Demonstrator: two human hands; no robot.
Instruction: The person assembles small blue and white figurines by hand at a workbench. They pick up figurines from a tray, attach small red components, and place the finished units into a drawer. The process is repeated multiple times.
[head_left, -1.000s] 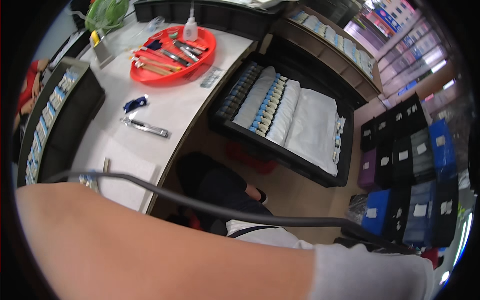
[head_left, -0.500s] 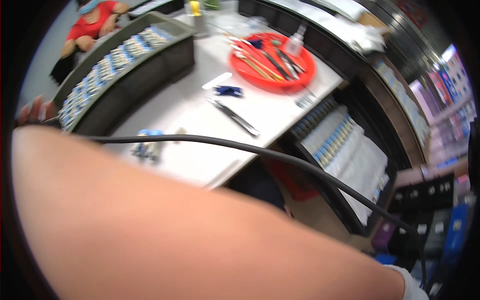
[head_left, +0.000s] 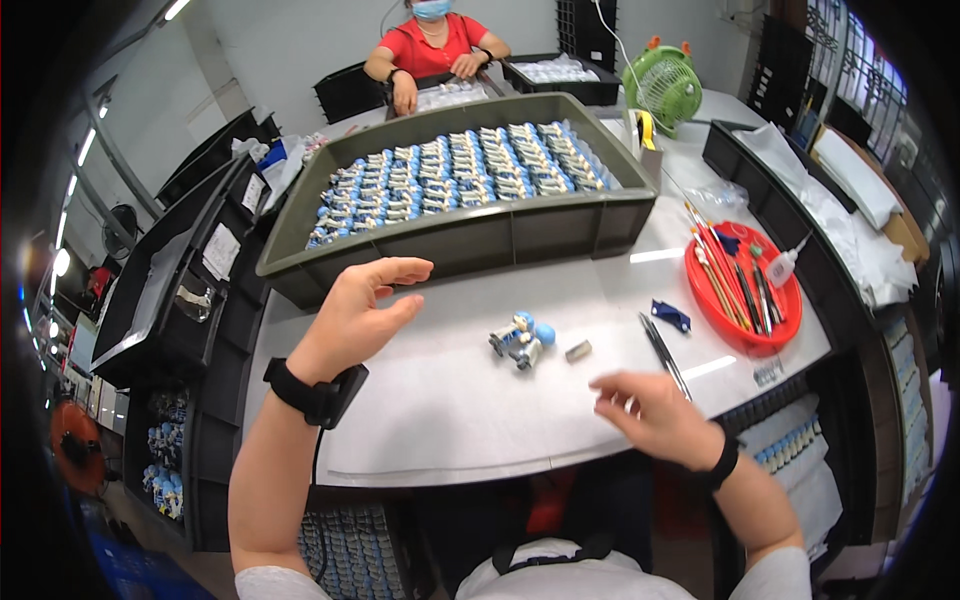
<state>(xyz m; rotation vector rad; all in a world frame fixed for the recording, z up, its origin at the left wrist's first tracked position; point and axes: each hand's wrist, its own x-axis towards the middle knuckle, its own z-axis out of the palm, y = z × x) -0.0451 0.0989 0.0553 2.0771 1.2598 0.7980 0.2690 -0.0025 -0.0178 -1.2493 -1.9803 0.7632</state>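
Note:
My left hand [head_left: 365, 310] is raised over the table in front of the big tray, empty, its thumb and fingers apart. Over the table's near right part is my right hand [head_left: 650, 415], its fingers loosely curled but apart, holding nothing. Between the hands lie small blue-and-white figurines [head_left: 523, 340], close together. A short grey-beige block [head_left: 578, 351] sits just right of them. Beyond my right hand, tweezers [head_left: 662, 350] lie on the white table [head_left: 430, 420], with a small dark blue piece [head_left: 670, 316] near their far end.
A deep grey-green tray [head_left: 450, 243] full of rows of figurines spans the table's back. At right, a red round dish [head_left: 792, 330] holds brushes, tools and a bottle. A green fan [head_left: 663, 85] stands behind. Across the table sits a person in red [head_left: 440, 45]. Dark crates flank both sides.
The view has swung round and levelled. A bare forearm that crossed the near part of the picture has drawn back, and both hands are now over the table. The figurines remain on it.

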